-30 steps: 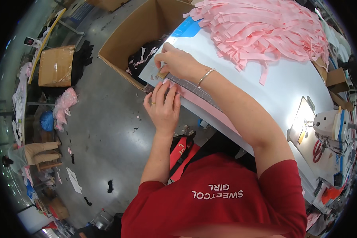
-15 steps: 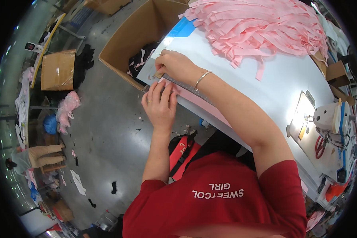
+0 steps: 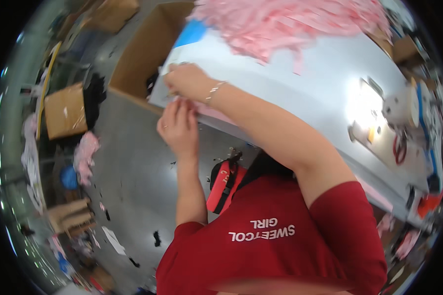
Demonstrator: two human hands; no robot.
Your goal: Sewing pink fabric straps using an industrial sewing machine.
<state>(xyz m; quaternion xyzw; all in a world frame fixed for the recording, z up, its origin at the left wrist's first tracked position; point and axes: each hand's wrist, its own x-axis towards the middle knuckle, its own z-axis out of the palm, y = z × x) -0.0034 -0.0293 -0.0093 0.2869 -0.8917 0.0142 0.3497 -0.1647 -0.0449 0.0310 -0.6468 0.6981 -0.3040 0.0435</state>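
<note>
The left hand [image 3: 178, 129] lies fingers-up at the near edge of the white table [image 3: 300, 83], its fingertips pressed together on the end of a pink fabric strip [image 3: 209, 112]; the right hand [image 3: 186, 81], just above it at twelve o'clock, is curled over the same end of the strip, knuckles outward, though whether it pinches the cloth or only rests on it I cannot tell; a thin bracelet [image 3: 214, 91] circles the right wrist. The strip runs along the table's edge toward four o'clock and passes under the right forearm.

At eleven o'clock from the hands stands one large open cardboard box [image 3: 142, 54] against the table's end, with dark cloth showing inside near its lower corner; a second, smaller cardboard box [image 3: 66, 109] sits on the floor at nine o'clock, flaps shut, with black fabric heaped beside it.

At one o'clock a single big pile of pink strips [image 3: 290, 22] covers the far table, blurred; a blue sheet [image 3: 191, 32] lies at its left edge. At three o'clock, well apart, a white sewing machine [image 3: 408, 110] stands beside a bright lit patch. Below the hands, at five o'clock, a red-and-black bag [image 3: 224, 184] hangs by the person's red shirt [image 3: 275, 246]; pink scraps [image 3: 86, 155] lie on the grey floor at eight o'clock.
</note>
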